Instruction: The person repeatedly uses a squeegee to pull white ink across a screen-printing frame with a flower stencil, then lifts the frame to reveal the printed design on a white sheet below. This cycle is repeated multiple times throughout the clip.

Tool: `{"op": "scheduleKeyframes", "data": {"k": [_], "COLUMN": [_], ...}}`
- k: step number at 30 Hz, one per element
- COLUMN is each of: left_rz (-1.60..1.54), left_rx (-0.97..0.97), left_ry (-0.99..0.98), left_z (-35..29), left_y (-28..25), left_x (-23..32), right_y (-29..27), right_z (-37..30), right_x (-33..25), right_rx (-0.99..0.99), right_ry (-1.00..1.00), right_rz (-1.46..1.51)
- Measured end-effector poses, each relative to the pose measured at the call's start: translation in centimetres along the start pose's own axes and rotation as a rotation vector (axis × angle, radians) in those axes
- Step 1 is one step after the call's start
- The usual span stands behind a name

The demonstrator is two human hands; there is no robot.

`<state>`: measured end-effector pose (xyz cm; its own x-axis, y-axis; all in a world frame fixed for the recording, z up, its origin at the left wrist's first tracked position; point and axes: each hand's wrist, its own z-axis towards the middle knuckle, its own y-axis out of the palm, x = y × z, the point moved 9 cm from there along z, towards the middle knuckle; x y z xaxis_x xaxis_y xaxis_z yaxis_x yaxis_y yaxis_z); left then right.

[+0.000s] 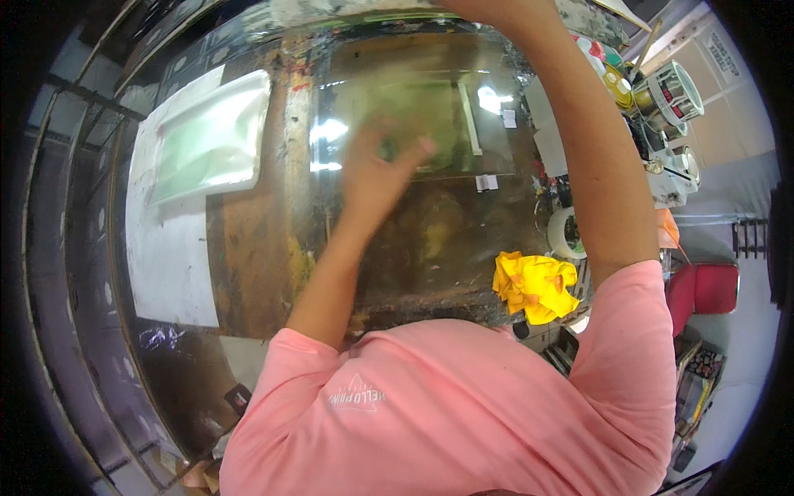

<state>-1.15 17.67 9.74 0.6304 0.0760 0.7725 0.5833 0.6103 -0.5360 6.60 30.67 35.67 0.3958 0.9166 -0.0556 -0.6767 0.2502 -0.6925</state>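
1. The left hand [376, 169], blurred, lies seemingly open and flat on the glass sheet [413, 116] at upper centre.
2. The right hand is out of frame at the top; its grip cannot be told.
3. A yellow cloth [535, 285] lies at right of centre.

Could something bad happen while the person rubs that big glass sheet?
Maybe. The left hand is blurred with motion, pressing flat on the glass sheet, so it might slip toward an edge. The right arm stretches across to the far rim; the right hand is out of view. The yellow cloth sits near the worktable's edge and might get knocked off.
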Motion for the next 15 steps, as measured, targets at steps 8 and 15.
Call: {"op": "scheduleKeyframes", "data": {"k": [8,15], "left_rz": [-0.386,0.498], "left_rx": [-0.032,-0.006], "left_ry": [-0.335,-0.175], "left_z": [-1.6,-8.5], "left_y": [-9.3,-5.4], "left_x": [-2.9,-7.6], "right_y": [5.3,11.6], "right_z": [-13.8,-23.8], "right_x": [-2.8,-3.0], "right_rx": [-0.230,-0.681], "right_ry": [-0.127,0.046], "right_rz": [-0.060,0.327]}}
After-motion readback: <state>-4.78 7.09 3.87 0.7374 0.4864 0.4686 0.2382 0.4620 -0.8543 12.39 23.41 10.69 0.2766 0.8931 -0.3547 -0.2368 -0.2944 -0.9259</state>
